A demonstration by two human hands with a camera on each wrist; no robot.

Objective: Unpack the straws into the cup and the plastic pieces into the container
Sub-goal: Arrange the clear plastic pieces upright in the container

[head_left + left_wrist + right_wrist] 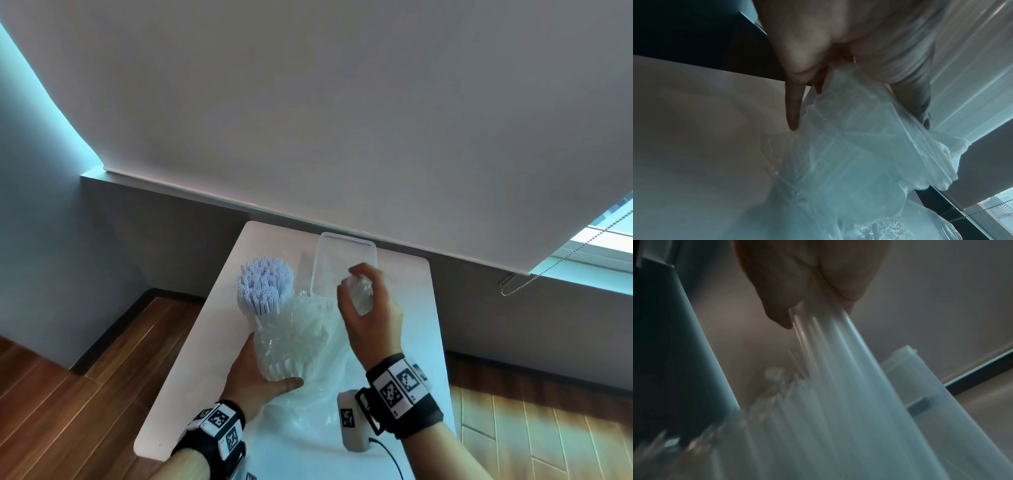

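Note:
A bunch of pale straws [265, 286] stands upright at the table's left; the cup under it is hidden by a clear bag of plastic pieces [294, 339]. My left hand [263, 373] grips that bag from below, thumb across its base; the left wrist view shows its fingers [793, 110] against the crinkled bag [849, 146]. My right hand [356, 291] holds a handful of clear plastic pieces [361, 296] just in front of the clear rectangular container [342, 240]. In the right wrist view, blurred clear pieces [828, 353] fan out from my right hand [807, 288], with the container [920, 378] beyond.
A loose, thin plastic bag [308, 411] lies spread on the small white table [411, 308] near me. A grey device with a cable [354, 425] hangs under my right wrist. A wall and a roller blind close off the far side; wooden floor lies on both sides.

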